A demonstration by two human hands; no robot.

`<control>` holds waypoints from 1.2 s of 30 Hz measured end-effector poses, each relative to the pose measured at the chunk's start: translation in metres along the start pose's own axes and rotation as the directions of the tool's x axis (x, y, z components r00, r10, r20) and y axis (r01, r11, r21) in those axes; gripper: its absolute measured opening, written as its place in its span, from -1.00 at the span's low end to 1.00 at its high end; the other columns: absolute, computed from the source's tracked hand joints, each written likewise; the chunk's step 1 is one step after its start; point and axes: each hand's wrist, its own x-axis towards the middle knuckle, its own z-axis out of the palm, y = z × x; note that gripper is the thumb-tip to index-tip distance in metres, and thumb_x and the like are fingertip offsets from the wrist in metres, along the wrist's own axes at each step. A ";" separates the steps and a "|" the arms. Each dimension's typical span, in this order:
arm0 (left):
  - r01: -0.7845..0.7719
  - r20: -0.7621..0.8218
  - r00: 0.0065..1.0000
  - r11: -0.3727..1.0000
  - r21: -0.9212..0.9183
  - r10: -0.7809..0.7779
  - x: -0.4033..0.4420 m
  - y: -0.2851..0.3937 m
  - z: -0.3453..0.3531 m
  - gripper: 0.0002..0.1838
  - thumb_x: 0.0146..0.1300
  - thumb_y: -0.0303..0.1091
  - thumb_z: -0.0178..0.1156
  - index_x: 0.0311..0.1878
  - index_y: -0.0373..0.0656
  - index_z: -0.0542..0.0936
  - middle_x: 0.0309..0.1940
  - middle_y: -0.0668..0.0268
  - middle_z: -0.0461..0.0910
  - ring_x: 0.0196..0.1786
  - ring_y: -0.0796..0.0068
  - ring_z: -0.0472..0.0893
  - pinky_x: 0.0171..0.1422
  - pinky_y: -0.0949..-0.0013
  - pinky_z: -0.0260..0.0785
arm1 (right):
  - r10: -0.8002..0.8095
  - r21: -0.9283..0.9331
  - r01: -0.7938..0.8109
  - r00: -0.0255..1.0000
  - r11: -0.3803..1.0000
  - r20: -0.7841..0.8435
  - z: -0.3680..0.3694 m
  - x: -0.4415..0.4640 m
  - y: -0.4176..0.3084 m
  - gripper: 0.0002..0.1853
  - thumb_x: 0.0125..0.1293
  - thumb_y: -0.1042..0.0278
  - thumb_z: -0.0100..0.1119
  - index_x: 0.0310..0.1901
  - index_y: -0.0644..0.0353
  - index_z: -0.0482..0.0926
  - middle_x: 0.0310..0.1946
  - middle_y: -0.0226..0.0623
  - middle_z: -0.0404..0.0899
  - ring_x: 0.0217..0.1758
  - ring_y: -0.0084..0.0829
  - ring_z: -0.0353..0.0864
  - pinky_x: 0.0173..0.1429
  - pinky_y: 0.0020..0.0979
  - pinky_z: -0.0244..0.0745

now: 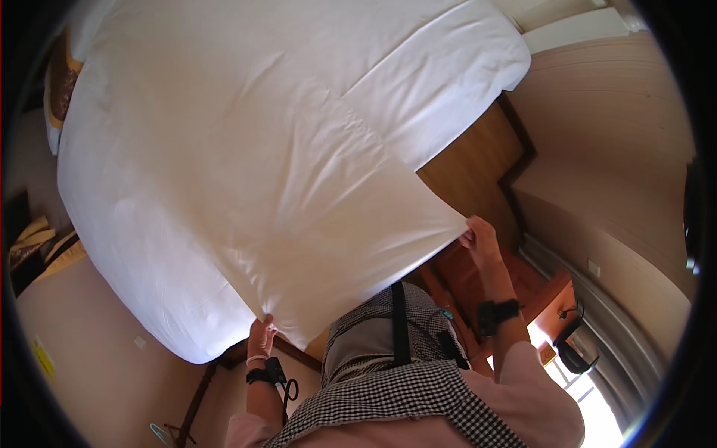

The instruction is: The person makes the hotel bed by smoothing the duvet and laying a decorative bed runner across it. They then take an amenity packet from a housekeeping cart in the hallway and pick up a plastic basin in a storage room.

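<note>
A large white sheet (224, 149) covers the bed and stretches toward my body, with creases running across its middle. My left hand (261, 335) is closed on the sheet's near edge, at the lower middle of the view. Farther right and higher, my right hand (478, 236) pinches a corner of the same sheet. Between the two hands the cloth is pulled out in front of my checked apron (381, 396). Each wrist wears a black strapped device.
Wooden floor (474, 160) shows between the bed and the right wall (605, 142). A wooden table (549, 299) stands at the lower right, near a grey curtain (620, 328) and a bright window. Brown and gold cloth (63, 82) lies at the left edge.
</note>
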 end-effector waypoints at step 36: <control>-0.623 -0.860 0.430 0.780 -0.061 0.277 -0.229 -0.287 -0.363 -0.65 0.22 -0.35 0.03 0.05 -0.29 0.51 -0.35 0.04 0.63 -0.23 0.23 0.66 -0.12 0.27 0.47 | 0.446 -0.846 0.450 0.844 -0.285 0.298 0.546 -0.095 0.435 -0.03 0.08 0.28 0.25 0.43 -0.05 -0.18 -0.12 -0.10 0.49 -0.17 -0.18 0.54 -0.18 -0.01 0.55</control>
